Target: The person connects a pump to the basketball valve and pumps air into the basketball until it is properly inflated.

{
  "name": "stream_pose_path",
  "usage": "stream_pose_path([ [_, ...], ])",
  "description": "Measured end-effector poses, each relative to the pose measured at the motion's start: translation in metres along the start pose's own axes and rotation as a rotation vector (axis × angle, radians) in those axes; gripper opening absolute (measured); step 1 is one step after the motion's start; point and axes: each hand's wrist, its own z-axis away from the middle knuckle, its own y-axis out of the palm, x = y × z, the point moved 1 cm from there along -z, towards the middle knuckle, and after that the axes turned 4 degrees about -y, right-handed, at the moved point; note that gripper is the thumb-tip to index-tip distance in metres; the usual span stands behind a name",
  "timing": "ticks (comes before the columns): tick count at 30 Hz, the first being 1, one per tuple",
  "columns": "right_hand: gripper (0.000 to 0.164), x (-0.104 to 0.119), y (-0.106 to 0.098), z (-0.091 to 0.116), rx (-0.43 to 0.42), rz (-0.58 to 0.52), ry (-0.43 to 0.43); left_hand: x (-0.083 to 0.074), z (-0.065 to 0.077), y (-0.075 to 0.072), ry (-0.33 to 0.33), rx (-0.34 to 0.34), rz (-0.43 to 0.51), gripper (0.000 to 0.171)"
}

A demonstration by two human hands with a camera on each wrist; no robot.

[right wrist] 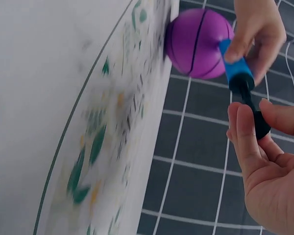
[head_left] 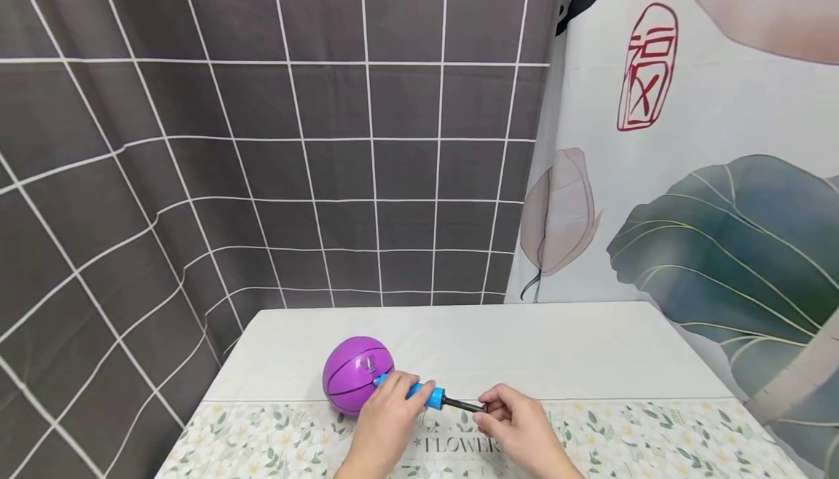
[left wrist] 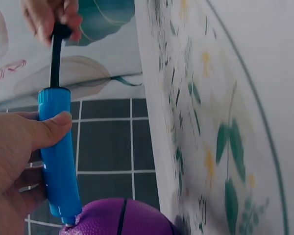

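Note:
A purple ball (head_left: 350, 373) with black lines sits on the table, left of both hands. My left hand (head_left: 388, 413) grips the blue barrel of a hand pump (left wrist: 58, 156), its fingers wrapped round it. The pump's nozzle end meets the ball (left wrist: 120, 218) in the left wrist view. From the barrel's other end the black rod (head_left: 464, 405) sticks out. At the rod's far end my right hand (head_left: 518, 424) holds the black handle (right wrist: 261, 125) between thumb and fingers. In the right wrist view the rod shows between barrel and handle.
A flower-patterned cloth (head_left: 629, 439) with printed lettering covers the near part of the white table (head_left: 524, 348). Behind it hangs a dark grey curtain (head_left: 334, 173) with white grid lines. To the right is a white hanging (head_left: 590, 100) with leaf prints.

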Motion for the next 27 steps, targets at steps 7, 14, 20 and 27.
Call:
stream_pose_path([
  [7,0.022,0.005,0.014,-0.006,0.028,0.003,-0.038,-0.009,0.000,0.006,0.032,-0.004,0.073,0.049],
  [14,0.022,0.005,0.011,-0.004,0.035,-0.005,-0.029,0.005,0.000,0.004,-0.035,0.032,0.104,0.043],
  [20,0.025,0.002,-0.008,0.002,0.016,-0.008,0.010,0.023,0.001,-0.002,-0.072,0.005,0.061,0.044],
  [27,0.027,-0.010,-0.025,0.007,0.005,-0.044,0.019,0.030,-0.001,-0.006,-0.074,0.019,0.043,0.046],
])
